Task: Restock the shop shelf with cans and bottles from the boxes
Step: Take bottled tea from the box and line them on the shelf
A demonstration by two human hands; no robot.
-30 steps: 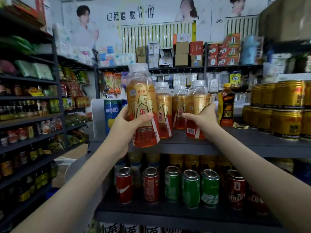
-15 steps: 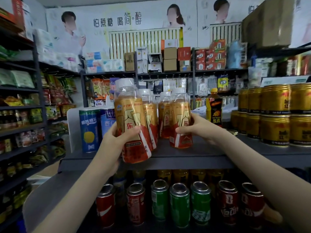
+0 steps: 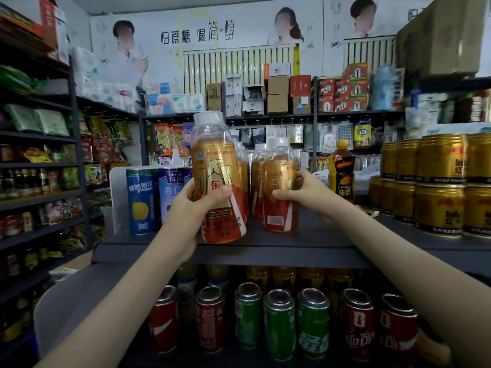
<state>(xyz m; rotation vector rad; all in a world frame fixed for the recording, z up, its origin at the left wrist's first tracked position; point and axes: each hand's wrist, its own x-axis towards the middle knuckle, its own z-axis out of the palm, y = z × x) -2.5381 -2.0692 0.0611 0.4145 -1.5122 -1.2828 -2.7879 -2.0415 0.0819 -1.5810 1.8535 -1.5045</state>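
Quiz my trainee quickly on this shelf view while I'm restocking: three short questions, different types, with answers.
1. True or false: the left hand holds nothing.
2. Which cans are stacked two high at far right? A gold cans; B green cans; C red cans.
3. Fill in: the right hand grips a bottle standing on the ___.
Key: 1 false; 2 A; 3 shelf.

two white-capped orange drink bottles: one [image 3: 218, 181] tilted at the shelf [image 3: 265, 251] edge, one [image 3: 280, 192] upright on it
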